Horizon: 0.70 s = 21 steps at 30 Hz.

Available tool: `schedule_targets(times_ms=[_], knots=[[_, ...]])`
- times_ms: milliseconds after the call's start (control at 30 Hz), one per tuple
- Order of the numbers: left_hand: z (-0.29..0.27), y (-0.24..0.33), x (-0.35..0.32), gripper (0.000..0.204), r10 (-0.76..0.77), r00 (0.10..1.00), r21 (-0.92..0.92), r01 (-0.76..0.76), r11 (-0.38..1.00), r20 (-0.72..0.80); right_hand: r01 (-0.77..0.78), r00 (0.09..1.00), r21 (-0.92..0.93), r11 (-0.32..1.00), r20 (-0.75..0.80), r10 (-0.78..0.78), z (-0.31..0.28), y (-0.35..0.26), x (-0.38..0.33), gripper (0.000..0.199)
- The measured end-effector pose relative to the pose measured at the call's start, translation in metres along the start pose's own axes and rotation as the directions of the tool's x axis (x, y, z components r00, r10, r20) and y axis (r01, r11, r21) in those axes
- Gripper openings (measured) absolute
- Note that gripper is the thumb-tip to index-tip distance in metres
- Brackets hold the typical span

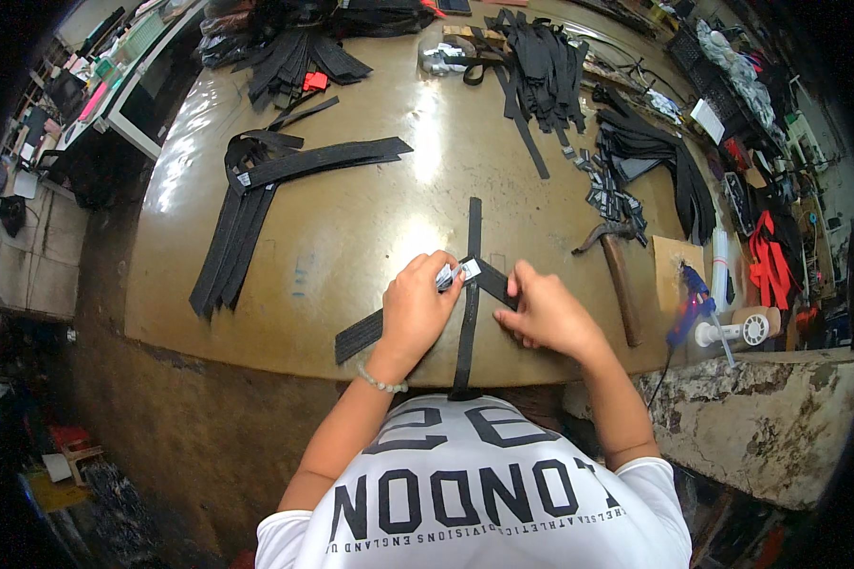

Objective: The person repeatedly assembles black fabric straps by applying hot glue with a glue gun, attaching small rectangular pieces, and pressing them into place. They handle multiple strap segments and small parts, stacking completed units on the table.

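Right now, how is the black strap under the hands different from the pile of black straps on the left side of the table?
The black strap under the hands is a single piece running straight toward the person, with another strap crossing it. The pile of straps holds many pieces fanned out at a slant. The left hand and right hand press on the single strap; nobody touches the pile. Both are black, flat and long, lying on the brown table.

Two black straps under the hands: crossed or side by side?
Crossed. The long strap runs straight away from the person; the shorter strap lies diagonally across it, meeting between the left hand and right hand.
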<state>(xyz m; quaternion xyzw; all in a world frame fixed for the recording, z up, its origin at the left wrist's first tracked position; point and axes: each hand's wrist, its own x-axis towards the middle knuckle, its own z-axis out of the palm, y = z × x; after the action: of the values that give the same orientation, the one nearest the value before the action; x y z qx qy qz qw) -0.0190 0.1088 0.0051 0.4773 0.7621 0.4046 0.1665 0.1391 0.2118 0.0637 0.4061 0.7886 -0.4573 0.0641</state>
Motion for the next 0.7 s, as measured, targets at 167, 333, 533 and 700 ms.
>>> schedule_targets(times_ms=[167,333,533,700], knots=[[0.002,0.001,-0.002,0.012,0.014,0.999,-0.008,-0.014,1.000,-0.035,0.126,0.991,-0.046,0.991,-0.037,-0.128,0.034,0.001,-0.013,0.034],[0.003,0.001,-0.002,0.012,0.039,0.998,-0.006,-0.040,0.999,-0.054,0.230,0.959,-0.158,0.960,-0.131,-0.252,0.042,0.011,-0.008,0.039],[0.002,0.000,-0.004,0.011,0.035,0.998,0.025,-0.034,0.999,-0.051,0.694,0.620,-0.219,0.686,-0.302,-0.724,0.019,0.013,0.024,0.028],[0.001,-0.001,-0.004,0.011,0.017,0.999,0.040,-0.015,0.999,-0.031,0.408,0.913,0.321,0.855,-0.173,-0.370,-0.001,0.024,0.062,0.020]])
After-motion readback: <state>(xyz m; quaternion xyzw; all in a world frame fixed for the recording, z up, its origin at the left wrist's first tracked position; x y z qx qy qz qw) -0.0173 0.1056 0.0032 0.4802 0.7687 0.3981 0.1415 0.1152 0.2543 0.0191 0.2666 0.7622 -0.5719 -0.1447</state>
